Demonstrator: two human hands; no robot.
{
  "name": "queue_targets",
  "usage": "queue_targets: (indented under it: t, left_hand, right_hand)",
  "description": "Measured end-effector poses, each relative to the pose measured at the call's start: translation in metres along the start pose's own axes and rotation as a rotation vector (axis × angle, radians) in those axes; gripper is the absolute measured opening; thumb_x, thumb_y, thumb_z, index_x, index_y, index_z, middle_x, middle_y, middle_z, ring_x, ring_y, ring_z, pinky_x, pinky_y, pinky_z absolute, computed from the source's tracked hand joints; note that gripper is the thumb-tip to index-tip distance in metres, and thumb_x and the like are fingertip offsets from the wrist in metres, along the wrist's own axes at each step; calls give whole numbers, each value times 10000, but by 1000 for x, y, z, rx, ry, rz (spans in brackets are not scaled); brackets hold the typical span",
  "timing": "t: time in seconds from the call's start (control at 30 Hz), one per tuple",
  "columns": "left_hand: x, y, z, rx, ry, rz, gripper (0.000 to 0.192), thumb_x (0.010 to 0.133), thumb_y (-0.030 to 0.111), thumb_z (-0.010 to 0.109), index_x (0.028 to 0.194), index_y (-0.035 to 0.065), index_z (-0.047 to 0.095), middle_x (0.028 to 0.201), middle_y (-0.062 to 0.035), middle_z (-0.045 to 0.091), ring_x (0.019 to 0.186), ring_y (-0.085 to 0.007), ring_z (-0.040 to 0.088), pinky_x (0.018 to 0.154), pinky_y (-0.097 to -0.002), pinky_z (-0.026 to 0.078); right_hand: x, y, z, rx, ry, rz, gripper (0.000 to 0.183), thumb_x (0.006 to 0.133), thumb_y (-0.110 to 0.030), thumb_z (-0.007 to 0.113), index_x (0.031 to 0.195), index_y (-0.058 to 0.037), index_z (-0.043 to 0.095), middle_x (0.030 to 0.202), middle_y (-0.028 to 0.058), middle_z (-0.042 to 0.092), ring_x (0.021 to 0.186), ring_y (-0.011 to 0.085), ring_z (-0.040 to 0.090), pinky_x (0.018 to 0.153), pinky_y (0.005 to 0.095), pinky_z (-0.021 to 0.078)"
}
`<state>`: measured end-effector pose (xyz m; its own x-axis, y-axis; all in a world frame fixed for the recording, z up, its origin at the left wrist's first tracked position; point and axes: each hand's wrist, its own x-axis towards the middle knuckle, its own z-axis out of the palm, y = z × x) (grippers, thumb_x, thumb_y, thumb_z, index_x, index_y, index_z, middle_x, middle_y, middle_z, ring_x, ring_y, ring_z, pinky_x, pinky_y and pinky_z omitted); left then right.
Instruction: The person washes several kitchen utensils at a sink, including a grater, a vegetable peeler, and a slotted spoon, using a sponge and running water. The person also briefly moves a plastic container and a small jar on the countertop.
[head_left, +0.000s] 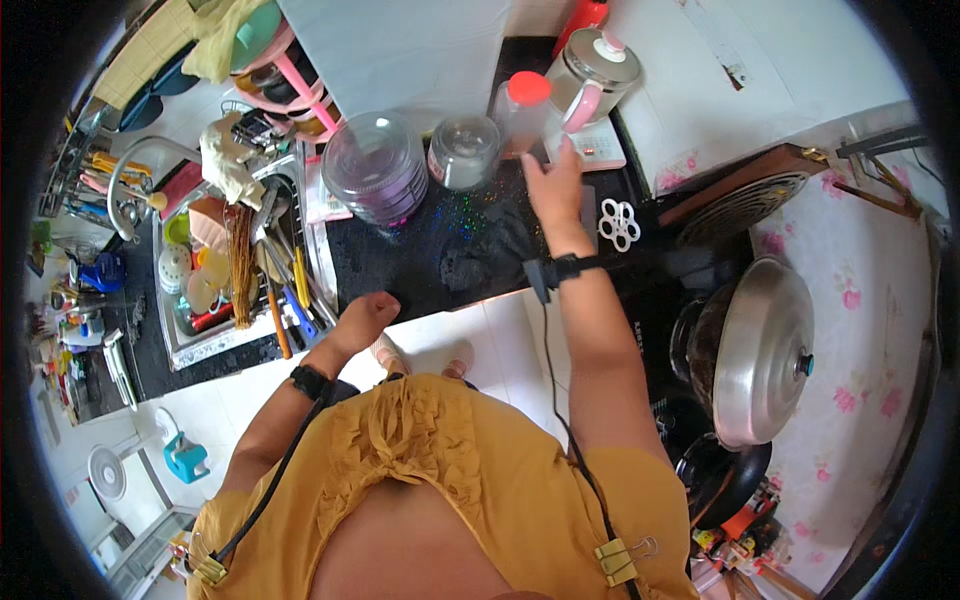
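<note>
My right hand (556, 187) reaches over the black countertop (480, 247) with its thumb and fingers apart, holding nothing. Just beyond its fingertips are a clear jar with a red lid (525, 112) and a glass kettle with a pink handle (592, 82). The kettle's base (600, 146) lies beside the fingers. Near the counter's front edge, my left hand (367, 319) is loosely curled, and nothing shows in it. A clear glass jar (465, 154) and a large round clear-lidded tub (375, 165) stand at the back of the counter.
On the left, a steel sink (176, 352) is crowded with dishes and utensils. A white flower-shaped trivet (619, 225) lies right of my right hand. Further right, a large pan with a domed metal lid (765, 360) sits on the stove. Cords run from both wrists.
</note>
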<state>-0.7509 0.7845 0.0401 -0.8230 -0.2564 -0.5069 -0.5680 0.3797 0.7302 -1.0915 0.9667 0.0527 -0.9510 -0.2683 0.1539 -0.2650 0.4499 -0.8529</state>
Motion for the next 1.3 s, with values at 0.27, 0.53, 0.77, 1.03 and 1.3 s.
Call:
queue_targets:
  t: [0.27, 0.53, 0.77, 1.03, 1.3]
  left_hand:
    - [-8, 11, 2, 65, 28, 37, 273, 959, 227, 593, 1058, -10, 684, 979, -190, 702, 907, -309, 680, 815, -385, 516]
    - [-11, 10, 1, 33, -29, -69, 291, 997, 228, 585, 1122, -26, 654, 1025, -136, 683, 923, -212, 625, 831, -350, 503]
    - [7, 12, 15, 88, -8, 64, 290, 956, 258, 608, 1061, 0, 687, 995, -194, 711, 957, -332, 692, 832, -392, 521]
    - [8, 26, 24, 67, -54, 78, 280, 964, 247, 620, 1069, -5, 683, 1005, -154, 699, 932, -259, 662, 829, -377, 510]
    - [-3, 16, 10, 176, 13, 120, 292, 961, 254, 604, 1068, 0, 697, 1039, -207, 685, 1000, -386, 656, 858, -410, 507]
  right_hand:
    - [43, -41, 45, -199, 168, 73, 978, 715, -363, 857, 1423, 59, 332, 1344, 280, 497, 1260, 434, 489, 1040, 478, 440]
    - [12, -27, 3, -60, 208, -30, 778, 738, -299, 833, 1318, 52, 451, 1282, 266, 552, 1192, 423, 552, 1009, 454, 458]
    - [-69, 0, -69, -123, 247, 78, 775, 727, -268, 843, 1330, 26, 453, 1259, 250, 564, 1176, 398, 565, 995, 443, 463]
    - [15, -17, -11, -64, 121, -52, 752, 720, -285, 855, 1279, 39, 470, 1258, 264, 557, 1190, 404, 546, 1014, 438, 452]
    - [96, -17, 62, 72, 151, -79, 810, 669, -209, 888, 1303, 47, 455, 1254, 290, 546, 1186, 442, 527, 1030, 458, 446]
